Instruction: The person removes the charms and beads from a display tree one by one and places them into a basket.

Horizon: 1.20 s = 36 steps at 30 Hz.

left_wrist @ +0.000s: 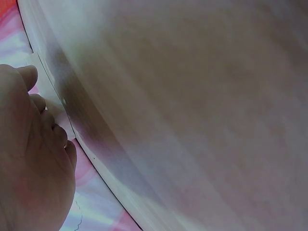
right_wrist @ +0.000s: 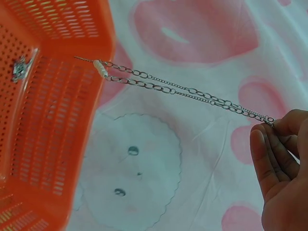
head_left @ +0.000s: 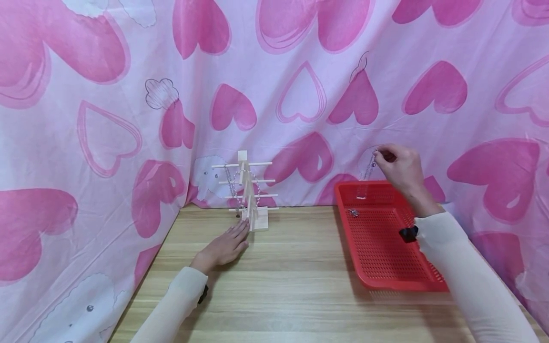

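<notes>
A silver chain necklace (right_wrist: 195,92) hangs from my right hand (head_left: 402,166), which pinches one end between thumb and fingers above the back of the red basket (head_left: 352,252). At its low end is a short white beaded bar (right_wrist: 100,69). On the left, a wooden rack (head_left: 242,156) with several crosswise pegs carries beaded and chain necklaces. My left hand (head_left: 225,247) lies by its foot, fingers stretched out, fingertips touching the base. The left wrist view shows the hand (left_wrist: 33,159) beside the pale base, its fingertips partly overlapping.
Inside the basket, a small silvery jewellery piece (head_left: 353,213) lies near the back left corner. The wood-grain table (head_left: 296,276) meets a pink heart-printed cloth (head_left: 296,143) at the back and left side.
</notes>
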{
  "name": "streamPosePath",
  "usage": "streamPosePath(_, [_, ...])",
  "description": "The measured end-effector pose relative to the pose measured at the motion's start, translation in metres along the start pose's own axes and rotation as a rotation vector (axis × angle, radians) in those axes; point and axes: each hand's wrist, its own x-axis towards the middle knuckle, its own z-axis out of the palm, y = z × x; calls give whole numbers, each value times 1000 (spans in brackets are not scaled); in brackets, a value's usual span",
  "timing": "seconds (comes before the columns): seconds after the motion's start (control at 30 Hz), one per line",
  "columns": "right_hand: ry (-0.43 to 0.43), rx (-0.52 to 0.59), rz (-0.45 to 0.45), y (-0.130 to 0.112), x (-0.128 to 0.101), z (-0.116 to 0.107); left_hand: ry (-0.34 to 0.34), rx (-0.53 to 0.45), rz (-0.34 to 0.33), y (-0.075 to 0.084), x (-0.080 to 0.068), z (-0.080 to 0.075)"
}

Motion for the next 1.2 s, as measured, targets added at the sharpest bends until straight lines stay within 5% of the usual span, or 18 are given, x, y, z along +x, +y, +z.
streamPosePath(0.47, [-3, -51, 8, 27, -10, -7, 0, 1, 0, -1, 1, 2])
streamPosePath(0.83, [-116, -83, 120, 42, -24, -17, -10, 13, 0, -2, 0, 1])
streamPosePath(1.2, [-185, -122, 135, 60, -42, -18, -7, 14, 9, -1, 0, -1])
